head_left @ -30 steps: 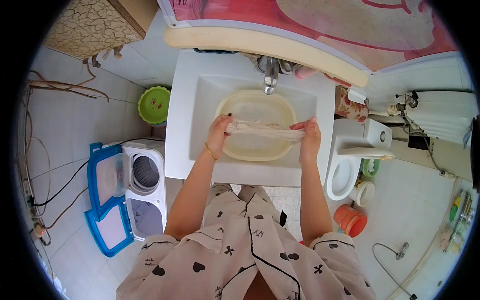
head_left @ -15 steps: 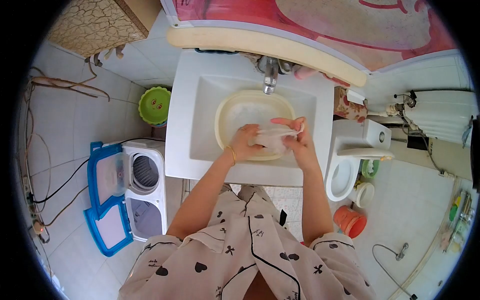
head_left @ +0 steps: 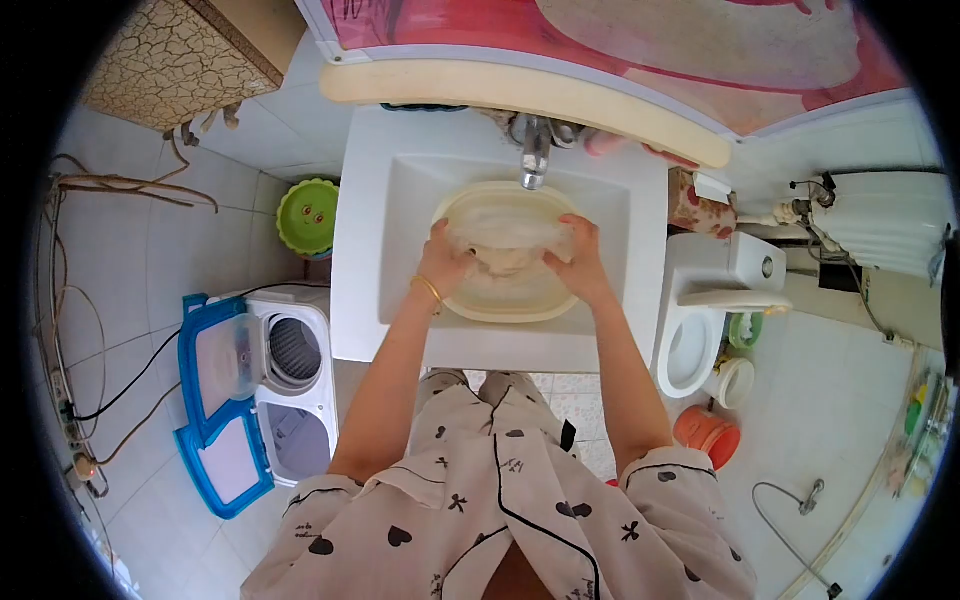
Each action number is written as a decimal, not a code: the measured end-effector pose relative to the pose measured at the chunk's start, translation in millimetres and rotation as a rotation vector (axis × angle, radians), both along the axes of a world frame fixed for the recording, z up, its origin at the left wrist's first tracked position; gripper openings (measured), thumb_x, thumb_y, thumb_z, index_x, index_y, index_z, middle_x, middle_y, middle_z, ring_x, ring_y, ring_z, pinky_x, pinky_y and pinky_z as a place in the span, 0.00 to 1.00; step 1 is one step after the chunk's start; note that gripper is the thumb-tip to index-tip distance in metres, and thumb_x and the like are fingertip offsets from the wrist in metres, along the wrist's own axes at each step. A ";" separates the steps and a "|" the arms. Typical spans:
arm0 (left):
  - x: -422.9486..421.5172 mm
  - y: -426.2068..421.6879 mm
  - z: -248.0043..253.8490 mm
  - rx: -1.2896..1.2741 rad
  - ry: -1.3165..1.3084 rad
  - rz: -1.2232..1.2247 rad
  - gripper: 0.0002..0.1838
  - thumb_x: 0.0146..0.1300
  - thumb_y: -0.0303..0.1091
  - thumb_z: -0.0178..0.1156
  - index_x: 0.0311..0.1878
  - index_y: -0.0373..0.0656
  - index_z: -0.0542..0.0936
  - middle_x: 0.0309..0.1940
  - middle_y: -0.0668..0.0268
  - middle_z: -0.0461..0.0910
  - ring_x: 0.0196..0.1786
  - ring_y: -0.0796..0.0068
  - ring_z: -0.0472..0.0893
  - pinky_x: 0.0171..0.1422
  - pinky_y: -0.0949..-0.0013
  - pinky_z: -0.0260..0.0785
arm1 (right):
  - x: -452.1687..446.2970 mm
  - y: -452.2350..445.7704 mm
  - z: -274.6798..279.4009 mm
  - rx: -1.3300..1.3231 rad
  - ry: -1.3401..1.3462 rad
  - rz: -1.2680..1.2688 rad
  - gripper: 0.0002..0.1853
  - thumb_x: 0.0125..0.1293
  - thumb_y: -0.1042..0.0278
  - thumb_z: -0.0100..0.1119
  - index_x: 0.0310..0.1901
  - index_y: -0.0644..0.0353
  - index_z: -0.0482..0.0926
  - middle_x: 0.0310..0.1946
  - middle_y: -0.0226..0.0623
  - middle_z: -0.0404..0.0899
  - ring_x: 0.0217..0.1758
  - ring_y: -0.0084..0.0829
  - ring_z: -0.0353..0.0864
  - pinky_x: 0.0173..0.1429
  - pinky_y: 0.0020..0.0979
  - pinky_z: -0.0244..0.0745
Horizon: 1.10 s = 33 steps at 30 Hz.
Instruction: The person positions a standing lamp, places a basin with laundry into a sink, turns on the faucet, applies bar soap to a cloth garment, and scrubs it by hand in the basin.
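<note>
A thin, white wet-looking cloth is stretched between my two hands above a cream oval basin. My left hand, with a yellow band at the wrist, grips the cloth's left end. At the other end my right hand pinches it between thumb and fingers. What kind of cloth it is cannot be made out, as it is blurred. The basin sits inside a white sink under a chrome faucet, and holds cloudy water.
A washing machine with its blue-rimmed lids up stands at the left, below a green basin. To the right are a tissue box, a toilet and a red bucket. A ledge runs behind the faucet.
My hands have moved apart, the left one leftward and the right one slightly left. The cloth, bunched near the right hand before, now spans the basin between both hands.
</note>
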<state>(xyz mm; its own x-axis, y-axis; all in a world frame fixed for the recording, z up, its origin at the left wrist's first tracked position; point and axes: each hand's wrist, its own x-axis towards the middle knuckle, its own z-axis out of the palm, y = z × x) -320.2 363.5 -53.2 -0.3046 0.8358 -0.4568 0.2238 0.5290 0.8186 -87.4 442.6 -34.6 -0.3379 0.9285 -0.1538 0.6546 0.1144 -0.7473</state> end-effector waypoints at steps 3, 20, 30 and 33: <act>18.7 -8.2 -15.3 0.022 0.189 -0.132 0.41 0.54 0.30 0.58 0.70 0.37 0.51 0.63 0.46 0.59 0.68 0.49 0.56 0.72 0.57 0.48 | -16.3 -7.0 -36.4 0.090 -0.288 0.187 0.39 0.53 0.60 0.66 0.66 0.38 0.58 0.72 0.50 0.40 0.74 0.53 0.41 0.70 0.58 0.43; 31.5 4.5 -51.6 -0.133 -0.433 0.316 0.33 0.64 0.35 0.48 0.72 0.48 0.51 0.68 0.56 0.58 0.68 0.59 0.60 0.68 0.64 0.57 | -53.7 -49.3 -82.6 0.149 -0.535 0.428 0.40 0.53 0.61 0.63 0.69 0.36 0.57 0.71 0.46 0.45 0.75 0.51 0.41 0.71 0.57 0.45; 39.5 7.3 -9.6 -0.401 -1.086 0.541 0.33 0.64 0.57 0.47 0.69 0.57 0.56 0.67 0.64 0.59 0.56 0.61 0.69 0.57 0.50 0.64 | -73.8 -36.9 -90.9 -0.705 0.599 -0.395 0.23 0.52 0.72 0.56 0.54 0.59 0.71 0.46 0.49 0.72 0.46 0.40 0.74 0.50 0.37 0.69; 39.6 3.1 -52.7 -0.279 -1.528 0.550 0.27 0.64 0.57 0.50 0.62 0.56 0.67 0.59 0.67 0.69 0.45 0.63 0.77 0.53 0.57 0.69 | -89.8 -64.5 -122.8 -0.431 0.450 -0.263 0.16 0.55 0.70 0.53 0.46 0.63 0.73 0.36 0.44 0.75 0.35 0.36 0.75 0.41 0.37 0.70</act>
